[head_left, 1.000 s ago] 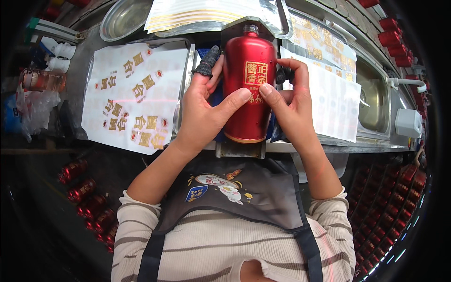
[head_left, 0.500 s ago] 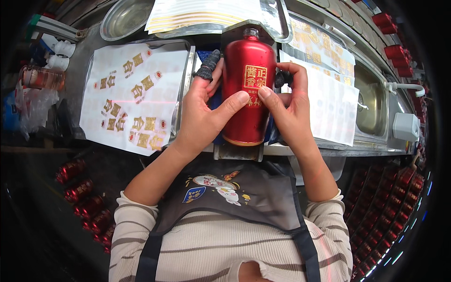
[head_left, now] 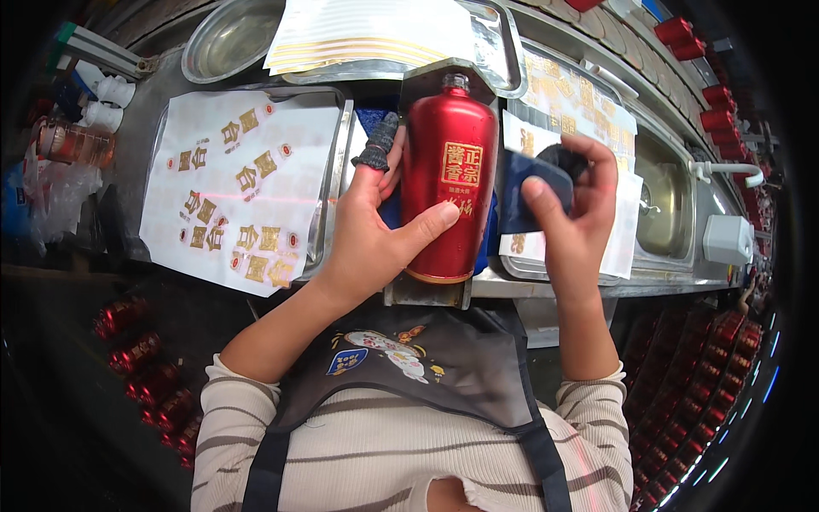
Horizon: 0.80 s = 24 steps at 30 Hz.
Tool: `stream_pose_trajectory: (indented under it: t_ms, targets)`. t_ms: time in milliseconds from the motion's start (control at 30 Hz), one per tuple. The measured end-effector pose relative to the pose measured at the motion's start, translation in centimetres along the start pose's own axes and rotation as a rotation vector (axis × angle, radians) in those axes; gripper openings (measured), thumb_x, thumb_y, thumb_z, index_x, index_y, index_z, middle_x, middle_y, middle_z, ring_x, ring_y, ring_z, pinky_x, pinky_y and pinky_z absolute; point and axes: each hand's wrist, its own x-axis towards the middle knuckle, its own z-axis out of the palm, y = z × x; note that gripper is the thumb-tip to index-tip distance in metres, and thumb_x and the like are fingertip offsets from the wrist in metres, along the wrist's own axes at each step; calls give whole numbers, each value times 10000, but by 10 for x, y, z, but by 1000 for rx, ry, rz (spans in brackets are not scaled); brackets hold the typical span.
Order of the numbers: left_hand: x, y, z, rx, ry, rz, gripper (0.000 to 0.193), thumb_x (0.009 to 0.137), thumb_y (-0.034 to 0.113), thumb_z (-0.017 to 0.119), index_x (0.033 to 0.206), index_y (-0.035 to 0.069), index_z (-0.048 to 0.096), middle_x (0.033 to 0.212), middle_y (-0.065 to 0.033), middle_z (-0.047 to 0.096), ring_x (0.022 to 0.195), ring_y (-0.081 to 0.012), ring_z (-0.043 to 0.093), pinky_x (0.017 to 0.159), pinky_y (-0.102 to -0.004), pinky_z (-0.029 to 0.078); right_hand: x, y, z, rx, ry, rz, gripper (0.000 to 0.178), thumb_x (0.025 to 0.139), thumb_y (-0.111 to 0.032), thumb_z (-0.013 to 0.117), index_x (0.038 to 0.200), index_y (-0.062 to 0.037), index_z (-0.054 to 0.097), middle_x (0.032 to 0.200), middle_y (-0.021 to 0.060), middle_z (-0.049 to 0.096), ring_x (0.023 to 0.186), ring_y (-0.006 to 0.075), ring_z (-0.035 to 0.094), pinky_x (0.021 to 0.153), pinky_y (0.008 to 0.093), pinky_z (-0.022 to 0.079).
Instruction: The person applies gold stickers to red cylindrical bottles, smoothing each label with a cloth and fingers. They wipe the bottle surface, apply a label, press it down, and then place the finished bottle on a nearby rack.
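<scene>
A glossy red bottle (head_left: 435,124) with gold lettering lies on its back in a metal cradle (head_left: 467,78), its open neck pointing away from me. My left hand (head_left: 363,218) holds it from the left, thumb across the front and a black finger cover (head_left: 376,141) on one finger. Just to the right of the bottle, my right hand (head_left: 578,235) grips a flat dark blue scraper (head_left: 522,192) between thumb and fingers. It also wears a black finger cover (head_left: 565,159). The scraper is apart from the gold print on the bottle.
On the left a tray (head_left: 345,119) carries a white sheet (head_left: 162,218) of gold decals; more decal sheets (head_left: 627,205) lie at the right. A sink (head_left: 657,226), a steel bowl (head_left: 223,43) and stacked papers (head_left: 375,30) surround the work. Red bottles (head_left: 141,350) stand below the counter.
My right hand has left the bottle's right side, moved right and now holds the dark blue scraper. My left hand stays on the bottle.
</scene>
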Motion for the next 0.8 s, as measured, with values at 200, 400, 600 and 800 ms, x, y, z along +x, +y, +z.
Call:
stream_pose_trajectory:
  t_ms: [200, 400, 600, 800]
  targets:
    - [2, -6, -2, 62, 18, 7, 537, 839, 181, 832, 1097, -92, 448, 1503, -328, 414, 1302, -253, 531, 1097, -371, 416, 52, -3, 17, -537, -95, -568, 175, 841, -26, 729, 992, -25, 641, 825, 130, 650, 720, 251, 656, 672, 315, 523]
    - [1, -7, -10, -327, -85, -19, 647, 988, 97, 469, 1549, -88, 205, 1577, -200, 355, 1419, -188, 375, 1174, -342, 278, 3, -5, 3, -585, -605, -1126, 209, 709, -54, 772, 901, -64, 689, 729, 36, 513, 712, 215, 598, 592, 340, 513]
    - [-1, -11, -20, -303, -98, -114, 564, 1025, 143, 410, 1519, -95, 279, 1590, -159, 362, 1370, -147, 410, 1161, -309, 277, 48, -12, 30, -671, -438, -1130, 143, 723, -73, 717, 830, -88, 624, 753, 44, 541, 688, 223, 594, 597, 352, 507]
    - [-2, -11, -17, -324, -98, -148, 628, 1016, 206, 387, 1540, -98, 220, 1593, -192, 331, 1459, -243, 343, 1201, -377, 256, 25, 6, 7, -582, -514, -877, 174, 752, -66, 770, 897, -70, 674, 757, 53, 600, 654, 217, 599, 576, 316, 497]
